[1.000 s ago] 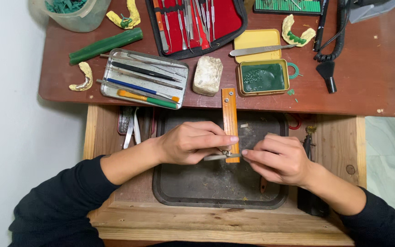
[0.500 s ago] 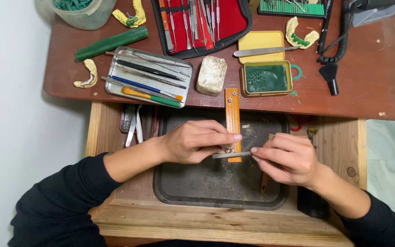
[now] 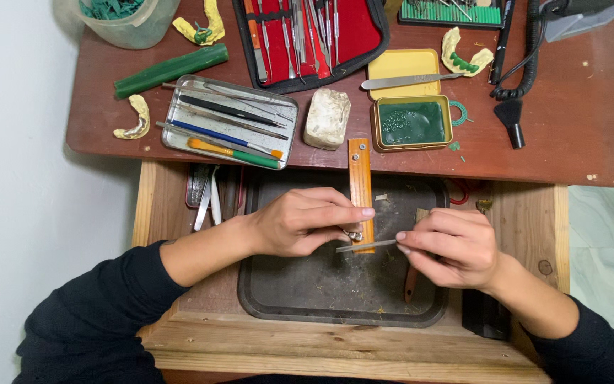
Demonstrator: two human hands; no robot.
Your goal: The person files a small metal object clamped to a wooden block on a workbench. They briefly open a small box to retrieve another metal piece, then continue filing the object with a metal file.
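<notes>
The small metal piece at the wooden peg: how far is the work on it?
Done: tools laid out, dark tray beneath. In hand: left hand holds small metal piece against wooden peg; right hand holds thin file to it. What is left cannot be judged; the piece is too small.

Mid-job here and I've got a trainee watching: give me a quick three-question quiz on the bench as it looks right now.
1. True or false: the right hand pinches a thin metal file that lies across the orange bench peg.
2. Multiple choice: the left hand pinches (A) a paintbrush, (B) a small silver piece against the peg, (C) a green wax stick.
3. Fill in: both hands work above a dark ____ set in the open wooden drawer.

Key: 1 true; 2 B; 3 tray.
</notes>
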